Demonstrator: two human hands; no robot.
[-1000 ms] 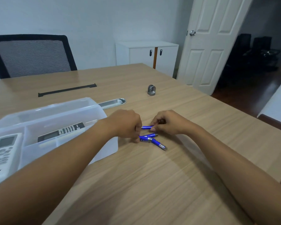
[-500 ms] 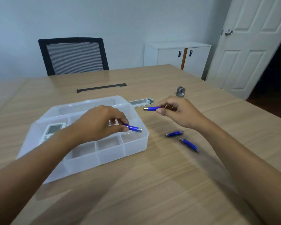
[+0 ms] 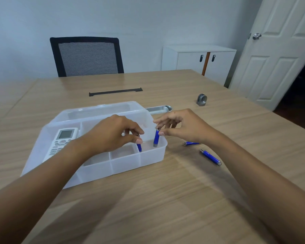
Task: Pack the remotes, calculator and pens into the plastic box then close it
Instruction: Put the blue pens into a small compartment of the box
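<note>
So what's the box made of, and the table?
The box looks like frosted, see-through plastic: the dividers and the remote show through its walls. The table looks like wood or a wood-print laminate, with pale grain lines and a smooth, slightly shiny top.

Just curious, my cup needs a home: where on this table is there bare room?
The wide near strip of table in front of the plastic box, and the far stretch beyond the black strip. Crowded: right of the box, where two loose pens lie.

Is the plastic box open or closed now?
Open. The plastic box shows its compartments, and its clear lid lies folded back behind it.
</note>
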